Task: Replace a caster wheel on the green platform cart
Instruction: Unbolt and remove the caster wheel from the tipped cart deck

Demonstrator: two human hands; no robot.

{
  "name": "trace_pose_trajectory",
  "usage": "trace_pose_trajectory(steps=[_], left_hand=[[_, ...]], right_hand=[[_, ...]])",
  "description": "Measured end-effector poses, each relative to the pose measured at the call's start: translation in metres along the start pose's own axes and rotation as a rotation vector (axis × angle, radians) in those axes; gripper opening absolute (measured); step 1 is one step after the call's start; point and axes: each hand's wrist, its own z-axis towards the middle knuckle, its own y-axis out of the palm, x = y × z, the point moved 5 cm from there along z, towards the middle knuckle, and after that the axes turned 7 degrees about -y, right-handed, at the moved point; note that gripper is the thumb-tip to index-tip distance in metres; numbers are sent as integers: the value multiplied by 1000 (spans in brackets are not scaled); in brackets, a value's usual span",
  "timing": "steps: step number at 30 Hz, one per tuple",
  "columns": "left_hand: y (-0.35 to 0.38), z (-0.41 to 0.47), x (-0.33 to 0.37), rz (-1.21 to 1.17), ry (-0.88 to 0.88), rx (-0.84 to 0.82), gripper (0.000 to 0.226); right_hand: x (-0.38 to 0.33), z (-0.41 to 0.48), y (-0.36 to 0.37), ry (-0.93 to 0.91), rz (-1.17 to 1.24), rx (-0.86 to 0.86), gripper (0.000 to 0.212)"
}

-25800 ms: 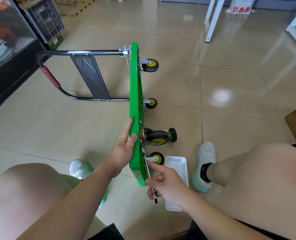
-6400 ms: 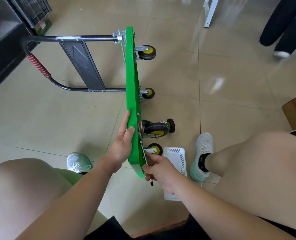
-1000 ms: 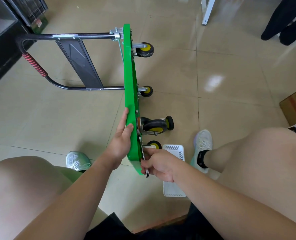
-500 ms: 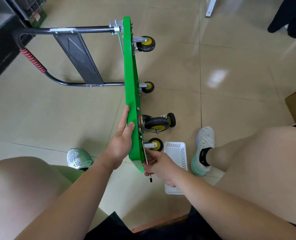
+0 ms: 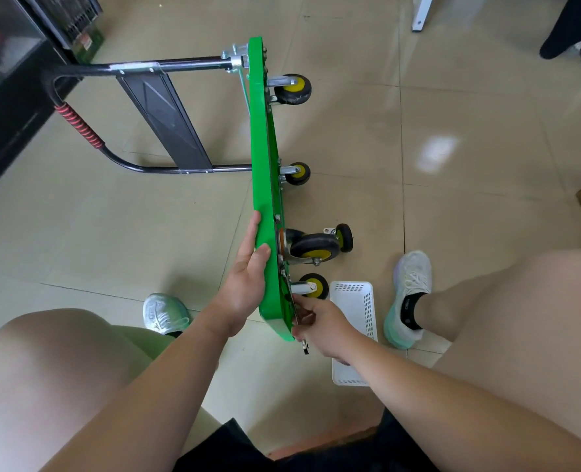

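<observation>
- Nearest me, my right hand curls its fingers around a slim silver metal wrench. The wrench's tail pokes out below my palm. Its long axis runs away from me, flat against the underside of the deck.
- Just beyond those fingers, a little to the right, sits the small black caster wheel with a yellow hub, low at the near corner. The wrench head is hidden there, so I only judge it sits on this caster's fastener. Any swing has to stay in the plane of the deck.
- Across the deck, my left hand lies with straight fingers on the top face and the thumb on the edge. It braces the green platform cart, which stands on its side.
- Right of the caster, a white perforated plastic basket lies on the tiles.
- Farther up is a larger black swivel caster, with a smaller plated caster behind it. I cannot tell whether the smaller one is attached.
- Farthest off is the black tubular handle.
</observation>
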Motion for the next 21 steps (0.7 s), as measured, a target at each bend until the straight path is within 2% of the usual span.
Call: trace_pose_trajectory(steps=[3,7,11,16,21], left_hand=[[1,-1,2,4,-9,-2,51],[2,-1,3,23,-6,19,51],[1,-2,3,8,-8,7,50],[1,-1,2,23,-6,3,51],[1,1,1,23,-6,9,53]], right_hand=[[-1,-6,-9,32,9,-11,63],[-7,-8,-28,76,-92,-20,44],[-9,-13,-33,108,-147,-47,46],[-7,-31,-26,159,152,-31,45],[-28,-41,-25,159,393,-129,35]])
